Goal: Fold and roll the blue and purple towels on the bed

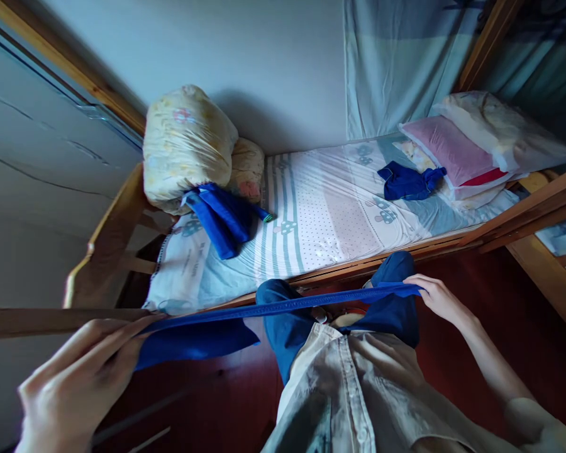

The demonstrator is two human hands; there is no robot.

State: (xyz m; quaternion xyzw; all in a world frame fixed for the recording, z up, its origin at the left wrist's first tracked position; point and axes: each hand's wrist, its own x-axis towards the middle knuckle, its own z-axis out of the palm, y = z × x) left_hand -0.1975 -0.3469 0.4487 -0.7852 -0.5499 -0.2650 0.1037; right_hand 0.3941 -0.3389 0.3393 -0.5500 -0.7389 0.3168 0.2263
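Pulling the blue cloth (pixel 283 306) straight above the legs (pixel 283 346), the left hand (pixel 75 371) is pinching one end and the right hand (pixel 438 297) the other, and moving it neatly is probably needing both squeezing tight.

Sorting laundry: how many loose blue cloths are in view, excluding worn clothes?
3: a stretched cloth between the left hand and right hand; a draped cloth by the yellow bundle; a crumpled cloth near the pink pillow. More may be hidden.
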